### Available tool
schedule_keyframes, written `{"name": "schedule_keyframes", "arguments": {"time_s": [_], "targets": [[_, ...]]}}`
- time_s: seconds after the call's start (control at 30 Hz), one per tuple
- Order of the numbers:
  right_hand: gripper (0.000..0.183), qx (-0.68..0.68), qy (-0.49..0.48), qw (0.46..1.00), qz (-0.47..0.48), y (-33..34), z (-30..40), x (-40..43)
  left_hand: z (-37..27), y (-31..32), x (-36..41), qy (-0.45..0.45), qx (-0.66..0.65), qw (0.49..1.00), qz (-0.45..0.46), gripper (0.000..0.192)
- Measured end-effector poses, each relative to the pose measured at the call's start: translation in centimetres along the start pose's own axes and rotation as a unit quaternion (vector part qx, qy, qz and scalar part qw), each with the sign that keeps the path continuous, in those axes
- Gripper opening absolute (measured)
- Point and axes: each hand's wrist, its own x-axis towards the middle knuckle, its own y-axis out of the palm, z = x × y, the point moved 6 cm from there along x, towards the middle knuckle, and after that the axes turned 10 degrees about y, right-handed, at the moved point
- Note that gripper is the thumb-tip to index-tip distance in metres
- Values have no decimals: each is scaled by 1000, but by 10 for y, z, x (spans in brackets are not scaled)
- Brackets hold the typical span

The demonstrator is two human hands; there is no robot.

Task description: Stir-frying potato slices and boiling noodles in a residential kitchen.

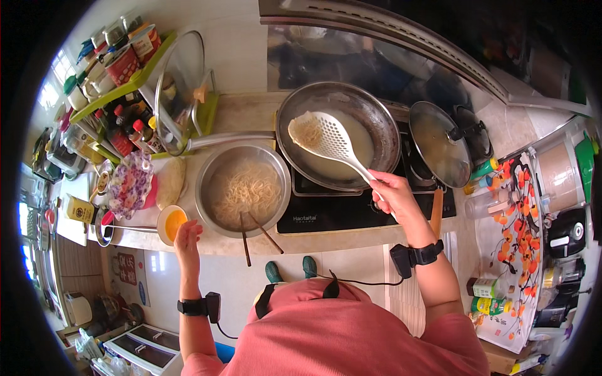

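My right hand [391, 191] grips the handle of a white slotted ladle [337, 144], its bowl over the wok and carrying a small heap of noodles [308, 131]. Cloudy liquid lies in the wok [385, 141], which sits on the black cooktop [324, 214]. Left of it, a steel bowl [203, 192] holds more noodles [249, 188] in liquid, with two chopsticks [245, 244] leaning on its near rim. My left hand [188, 235] is at the right side of a small bowl [164, 235] of beaten egg [175, 223]; whether it grips the bowl I cannot tell.
The wok's long handle [230, 139] reaches left above the steel bowl. A glass lid [178, 94] stands by the green rack [141, 80] of bottles. At right is a lidded pan [439, 145] with a wooden handle [437, 214]. A purple patterned dish [131, 184] sits left of the egg.
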Motion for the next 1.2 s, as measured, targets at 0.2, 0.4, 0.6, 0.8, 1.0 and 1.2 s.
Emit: {"name": "schedule_keyframes", "arguments": {"time_s": [0.2, 0.4, 0.6, 0.8, 1.0, 1.2], "targets": [[36, 3, -25, 1000, -10, -6, 17, -16, -5, 4, 0, 2, -8, 1000, 0, 18], [34, -9, -38, 999, -6, -3, 24, -22, 0, 3, -4, -24, -7, 1000, -3, 20], [37, -139, -61, 988, -9, 29, 21, -43, 11, 8, -5, -93, -91, 991, -29, 19], [31, -573, -458, 671, -110, 108, 17, -71, 15, 10, -11, -108, -106, 988, -38, 19], [35, -599, -499, 612, -136, 117, 28, -85, 22, 9, -18, -112, -119, 986, -32, 18], [34, -586, -511, 611, -151, 110, 29, -90, 16, 15, -11, -102, -131, 986, -20, 19]]}}
